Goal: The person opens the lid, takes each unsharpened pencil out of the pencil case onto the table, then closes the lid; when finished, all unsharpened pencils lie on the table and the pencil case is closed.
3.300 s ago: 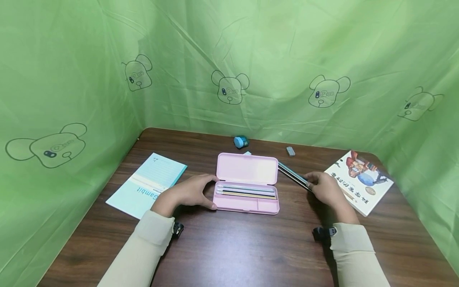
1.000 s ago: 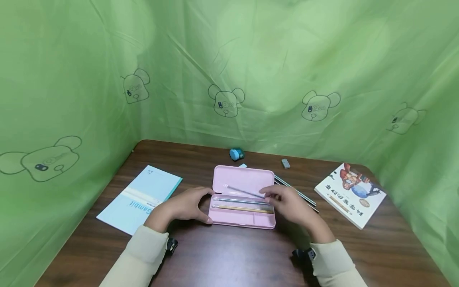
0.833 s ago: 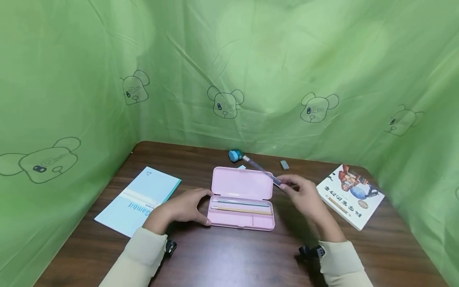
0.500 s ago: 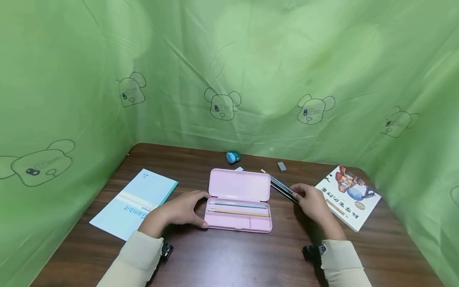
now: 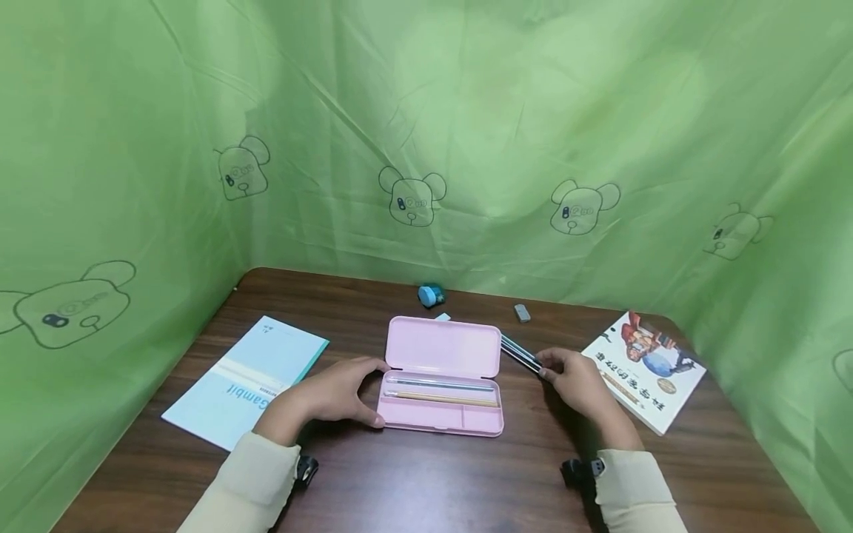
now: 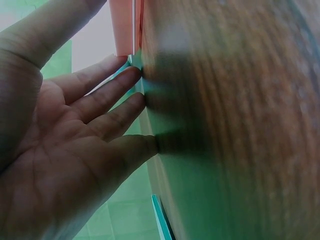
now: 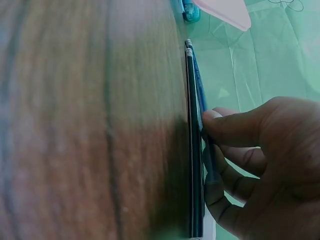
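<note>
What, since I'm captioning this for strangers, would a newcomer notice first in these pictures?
Probably the open pink pencil case on the brown table, pencils in its long compartment and the left hand at its left end. Then the green curtain printed with cartoon animal faces, behind the table. To the case's right, the right hand holds a blue pencil beside other pencils on the table.

The right hand (image 5: pixel 583 381) pinches the near end of some loose pencils (image 5: pixel 517 350). Left of that grip, an open pink pencil case (image 5: pixel 443 348) holds other pencils (image 5: pixel 453 400); the left hand (image 5: pixel 329 389) touches its left end. Beyond the grip lies an eraser (image 5: pixel 522 313), to its right a book (image 5: pixel 643 370), and left of the left hand a notebook (image 5: pixel 243 377).
</note>
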A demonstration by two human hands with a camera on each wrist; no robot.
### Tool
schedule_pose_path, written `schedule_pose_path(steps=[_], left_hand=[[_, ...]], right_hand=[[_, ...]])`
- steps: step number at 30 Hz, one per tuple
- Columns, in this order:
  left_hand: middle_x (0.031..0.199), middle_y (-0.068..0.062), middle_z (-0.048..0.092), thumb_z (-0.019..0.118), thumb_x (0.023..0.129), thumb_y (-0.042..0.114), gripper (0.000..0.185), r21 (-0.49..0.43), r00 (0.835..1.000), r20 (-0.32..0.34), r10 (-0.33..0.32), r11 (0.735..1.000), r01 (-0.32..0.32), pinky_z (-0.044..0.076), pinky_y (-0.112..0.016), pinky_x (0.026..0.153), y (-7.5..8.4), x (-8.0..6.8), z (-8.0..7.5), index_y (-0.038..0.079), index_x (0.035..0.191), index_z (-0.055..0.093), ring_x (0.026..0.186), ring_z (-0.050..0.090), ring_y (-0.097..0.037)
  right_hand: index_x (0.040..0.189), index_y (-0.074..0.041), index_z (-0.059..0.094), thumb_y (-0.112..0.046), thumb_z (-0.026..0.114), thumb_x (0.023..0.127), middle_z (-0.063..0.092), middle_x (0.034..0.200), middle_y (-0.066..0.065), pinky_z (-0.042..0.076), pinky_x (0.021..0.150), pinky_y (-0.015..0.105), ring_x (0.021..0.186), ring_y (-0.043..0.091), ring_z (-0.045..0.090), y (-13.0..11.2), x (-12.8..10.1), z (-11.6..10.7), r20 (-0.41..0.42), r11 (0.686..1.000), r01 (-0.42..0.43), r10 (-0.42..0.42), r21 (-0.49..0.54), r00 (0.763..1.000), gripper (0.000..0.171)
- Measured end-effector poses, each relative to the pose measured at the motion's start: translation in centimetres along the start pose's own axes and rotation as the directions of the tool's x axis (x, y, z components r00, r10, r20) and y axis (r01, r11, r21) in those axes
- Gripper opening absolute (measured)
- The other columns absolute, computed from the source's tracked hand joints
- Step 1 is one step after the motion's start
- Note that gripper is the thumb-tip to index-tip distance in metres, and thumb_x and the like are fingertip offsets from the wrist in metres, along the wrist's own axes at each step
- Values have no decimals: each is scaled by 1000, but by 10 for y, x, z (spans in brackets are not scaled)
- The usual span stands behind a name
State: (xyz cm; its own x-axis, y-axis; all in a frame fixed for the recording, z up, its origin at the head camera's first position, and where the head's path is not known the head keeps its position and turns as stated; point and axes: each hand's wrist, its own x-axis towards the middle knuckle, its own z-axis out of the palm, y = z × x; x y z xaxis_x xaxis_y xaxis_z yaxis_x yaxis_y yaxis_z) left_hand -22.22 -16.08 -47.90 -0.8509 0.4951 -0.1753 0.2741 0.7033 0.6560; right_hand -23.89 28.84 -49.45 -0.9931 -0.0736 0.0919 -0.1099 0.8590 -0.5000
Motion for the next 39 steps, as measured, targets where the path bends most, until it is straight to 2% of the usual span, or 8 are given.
schedule_pose_path(steps=[4, 9, 14, 18, 20, 26, 31, 39], left_hand=[[164, -15, 59, 104, 80, 35, 86, -7, 1000, 2, 13, 1000, -13, 41, -62, 131, -1, 0, 0, 10, 152, 63, 158, 51, -39], [164, -15, 59, 104, 79, 34, 86, -9, 1000, -1, 16, 1000, -16, 41, -62, 131, -1, 1, 0, 10, 151, 63, 158, 51, -40], [164, -15, 59, 104, 79, 35, 86, -8, 1000, 1, 15, 1000, -15, 41, -63, 131, -1, 1, -1, 11, 151, 63, 158, 50, -40], [164, -16, 59, 104, 79, 35, 86, -5, 1000, -3, 16, 1000, -16, 41, -63, 131, 0, 0, -2, 11, 151, 63, 158, 50, -40], [164, -15, 59, 104, 79, 34, 87, -4, 1000, -5, 19, 1000, -19, 41, -63, 131, 0, 0, -2, 10, 152, 63, 158, 51, -40], [163, -15, 60, 104, 79, 34, 87, -7, 1000, 3, 13, 1000, -13, 41, -63, 131, 1, -3, 0, 10, 152, 63, 157, 51, -39], [164, -15, 59, 104, 80, 34, 88, -6, 1000, 3, 15, 1000, -15, 41, -63, 131, 0, -2, 1, 10, 153, 62, 157, 51, -39], [164, -14, 59, 104, 80, 33, 87, -7, 1000, -3, 9, 1000, -10, 42, -63, 130, 1, -2, 1, 11, 153, 63, 157, 52, -38]], right_hand=[[117, -5, 82, -4, 78, 102, 82, 96, 5, 54, 81, 38, 86, 16, 68, -6, -2, -2, -13, 1000, 20, -20, 9, 1000, 16], [122, -5, 81, -5, 79, 102, 83, 104, 8, 56, 80, 33, 90, 17, 70, -29, -4, -8, -8, 993, 77, -76, 93, 997, 21], [127, -8, 81, -5, 80, 102, 84, 111, 8, 58, 84, 28, 101, 17, 73, -60, -9, -7, 80, 966, 112, -134, 231, 988, 25], [128, -6, 80, -4, 78, 102, 82, 108, 5, 62, 86, 27, 101, 16, 74, -81, -13, 4, 168, 938, 141, -202, 317, 965, 26], [128, -7, 80, -4, 77, 103, 81, 108, 4, 62, 87, 28, 101, 16, 74, -89, -15, 11, 207, 933, 169, -242, 318, 948, 26], [128, -10, 82, -5, 79, 102, 82, 111, 1, 64, 90, 32, 103, 12, 73, -100, -23, 31, 291, 952, 245, -290, 182, 912, 27], [130, -6, 81, -3, 80, 101, 83, 111, 2, 67, 92, 38, 102, 13, 75, -104, -25, 37, 323, 953, 267, -299, 140, 898, 30], [130, -7, 82, 1, 79, 100, 82, 107, 0, 65, 88, 33, 96, 12, 72, -105, -24, 38, 335, 952, 283, -307, 119, 891, 31]])
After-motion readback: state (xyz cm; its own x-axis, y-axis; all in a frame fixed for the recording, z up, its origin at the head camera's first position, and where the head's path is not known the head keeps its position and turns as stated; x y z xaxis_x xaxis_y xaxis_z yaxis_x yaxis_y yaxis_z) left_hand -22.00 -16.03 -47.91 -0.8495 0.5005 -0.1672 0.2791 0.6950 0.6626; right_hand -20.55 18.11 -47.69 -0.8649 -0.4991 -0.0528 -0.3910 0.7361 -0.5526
